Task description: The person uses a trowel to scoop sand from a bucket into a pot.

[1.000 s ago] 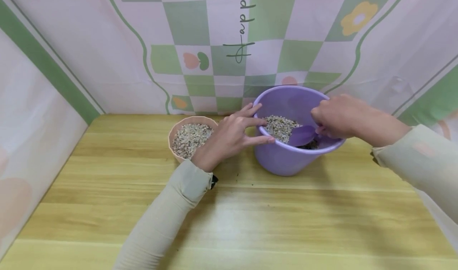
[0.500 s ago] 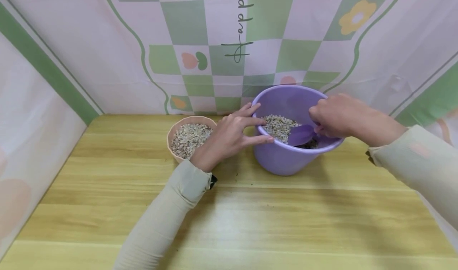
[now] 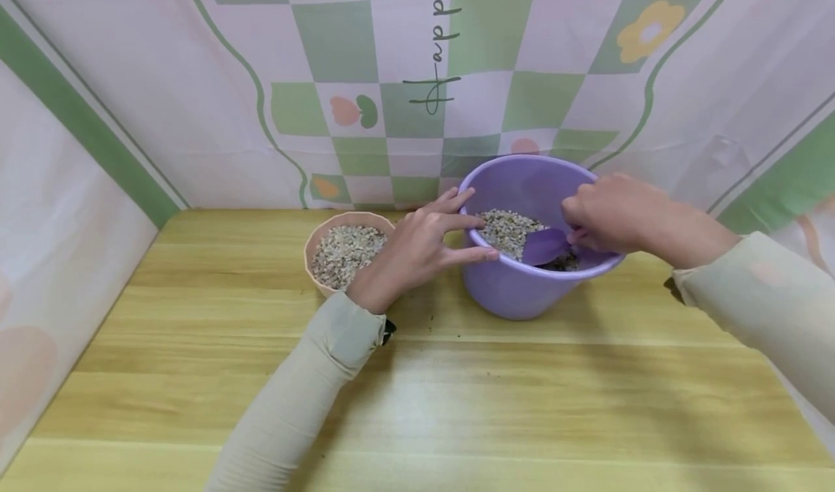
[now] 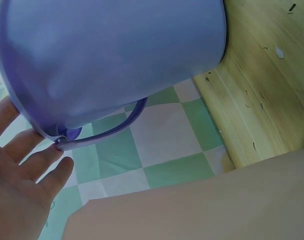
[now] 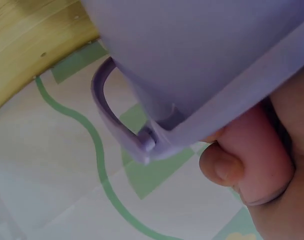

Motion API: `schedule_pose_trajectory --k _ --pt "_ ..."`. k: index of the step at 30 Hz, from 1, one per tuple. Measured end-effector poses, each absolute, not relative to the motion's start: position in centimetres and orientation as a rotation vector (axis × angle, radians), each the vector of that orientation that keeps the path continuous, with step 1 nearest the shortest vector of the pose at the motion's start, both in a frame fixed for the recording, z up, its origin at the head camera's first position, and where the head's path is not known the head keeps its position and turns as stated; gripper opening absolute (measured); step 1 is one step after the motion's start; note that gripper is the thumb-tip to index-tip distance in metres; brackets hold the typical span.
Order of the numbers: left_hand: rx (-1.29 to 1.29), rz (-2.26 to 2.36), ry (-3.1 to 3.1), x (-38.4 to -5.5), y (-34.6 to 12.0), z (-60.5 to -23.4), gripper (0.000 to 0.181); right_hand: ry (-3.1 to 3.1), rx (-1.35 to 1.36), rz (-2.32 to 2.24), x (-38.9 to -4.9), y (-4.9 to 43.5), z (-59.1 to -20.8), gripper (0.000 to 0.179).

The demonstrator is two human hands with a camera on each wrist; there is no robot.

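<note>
Down inside one purple bucket (image 3: 515, 298), near its front rim, is one purple scoop (image 3: 545, 247); smooth curved blade, plastic by the look of it, set against a bed of small pale pebbles (image 3: 509, 228); I can't tell from my end how deep the edge goes. Two hands on my feed; the right hand (image 3: 616, 213) has its fingers curled tight round the scoop's handle at the bucket's right side, and that fist hides most of the handle; the left hand (image 3: 424, 242) isn't clenched, just spread with fairly straight fingers touching the rim on the left. Bucket's smooth and round, narrowing toward the base; my left wrist cam shows one thin curved bail handle (image 4: 124, 124) outside it, joined by the rim. Left of the bucket stands one peach bowl (image 3: 351, 219), faceted rim, full of a second lot of gravel (image 3: 344, 253), grainy beige-grey stuff; the left wrist partly covers it. All on one wood-grain table (image 3: 457, 419) with a few dark specks (image 3: 459, 336); two pale sleeves (image 3: 306, 398) reach in, a dark band (image 3: 389, 330) peeking out at each cuff; behind it all, a printed cloth (image 3: 496, 32), green and white checks, "Happy" running sideways up it.
</note>
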State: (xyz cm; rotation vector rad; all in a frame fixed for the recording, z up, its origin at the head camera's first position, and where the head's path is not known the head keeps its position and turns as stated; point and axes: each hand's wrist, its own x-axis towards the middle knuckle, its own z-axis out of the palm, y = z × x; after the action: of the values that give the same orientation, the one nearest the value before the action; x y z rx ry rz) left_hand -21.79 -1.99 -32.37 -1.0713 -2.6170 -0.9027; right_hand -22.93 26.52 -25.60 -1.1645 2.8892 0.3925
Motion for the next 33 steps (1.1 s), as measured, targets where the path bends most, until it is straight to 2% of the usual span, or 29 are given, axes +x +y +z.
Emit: schedule_pose_trajectory --k 24,33 --pt "-1.062 -0.920 -2.590 -21.84 -2.21 -32.58 0.056 2.889 -1.187 0.273 -23.31 26.69 -25.96 0.032" --pt "-1.073 -0.914 -2.590 -21.92 -2.09 -32.66 0.056 2.864 -1.134 0.149 -23.47 26.70 -26.43 0.027"
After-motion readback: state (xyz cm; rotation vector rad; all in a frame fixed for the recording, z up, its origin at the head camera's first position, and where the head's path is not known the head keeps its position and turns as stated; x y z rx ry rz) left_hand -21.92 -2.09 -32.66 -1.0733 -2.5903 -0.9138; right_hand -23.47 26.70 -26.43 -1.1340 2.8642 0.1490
